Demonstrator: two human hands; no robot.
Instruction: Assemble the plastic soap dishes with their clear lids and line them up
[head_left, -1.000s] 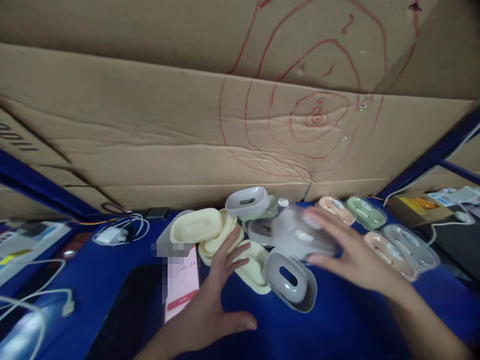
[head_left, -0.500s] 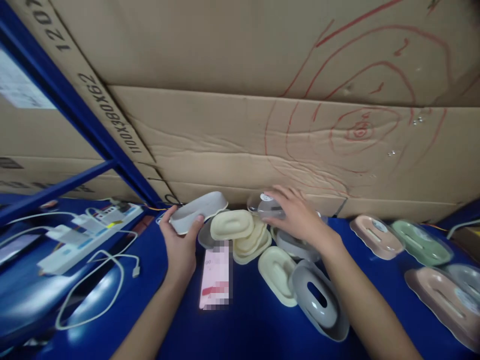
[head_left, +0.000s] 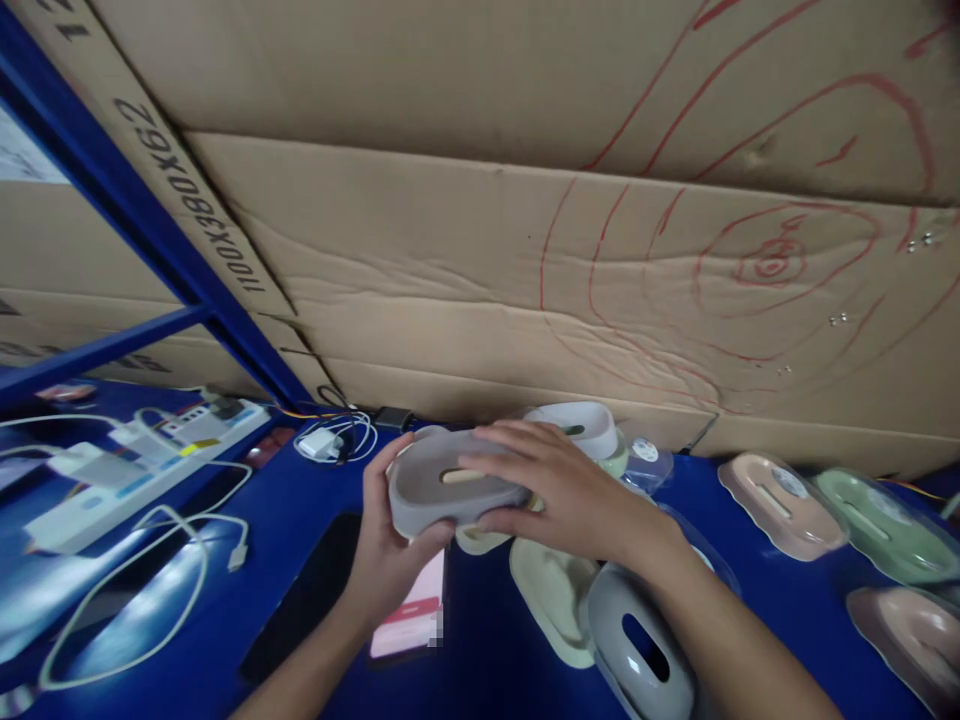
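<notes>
Between my two hands a grey soap dish (head_left: pixel 416 490) is held up above the blue table. A cream-coloured piece shows through the slot in its middle. My left hand (head_left: pixel 394 545) wraps the left end, thumb along the near side. My right hand (head_left: pixel 555 490) grips the right end with fingers laid over the top. Below and to the right lie a cream oval tray (head_left: pixel 547 590) and another grey dish (head_left: pixel 637 630) with an open slot. Behind my right hand sits a light grey dish (head_left: pixel 589 430). More cream pieces are partly hidden under my hands.
A phone (head_left: pixel 409 625) with a pink screen lies below my hands, beside a dark flat object (head_left: pixel 307 595). Left are a power strip (head_left: pixel 142 480) and white cables. Right are peach dishes (head_left: pixel 780 505) and a green dish (head_left: pixel 877 520). Cardboard (head_left: pixel 420 230) stands behind.
My right hand has come left from the clear-wrapped items to the dish. Both hands now hold a grey dish together, where my left hand alone held a light grey one. The view shifted slightly.
</notes>
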